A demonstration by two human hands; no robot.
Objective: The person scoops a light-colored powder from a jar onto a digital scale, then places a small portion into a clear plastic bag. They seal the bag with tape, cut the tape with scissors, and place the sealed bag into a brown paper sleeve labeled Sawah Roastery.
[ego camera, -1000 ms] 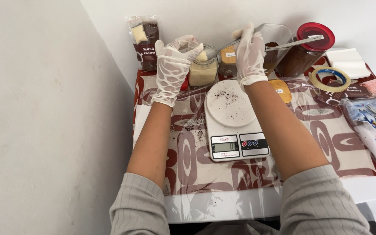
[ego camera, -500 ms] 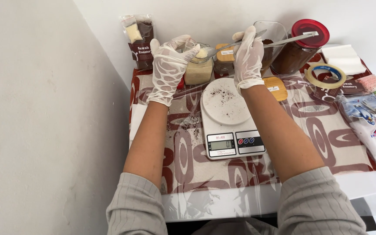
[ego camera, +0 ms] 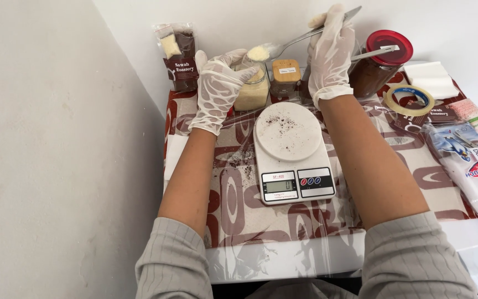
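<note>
Risk item: my right hand [ego camera: 332,52] grips a heaped spoon [ego camera: 261,53] over the sugar jar [ego camera: 252,91] my left hand [ego camera: 218,88] clasps; tilting could scatter grains onto the far tablecloth [ego camera: 233,160].

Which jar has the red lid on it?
The big jar of brown powder at the back right, past the right hand. The small jar has a wooden lid, and the left hand holds the pale-filled jar.
</note>
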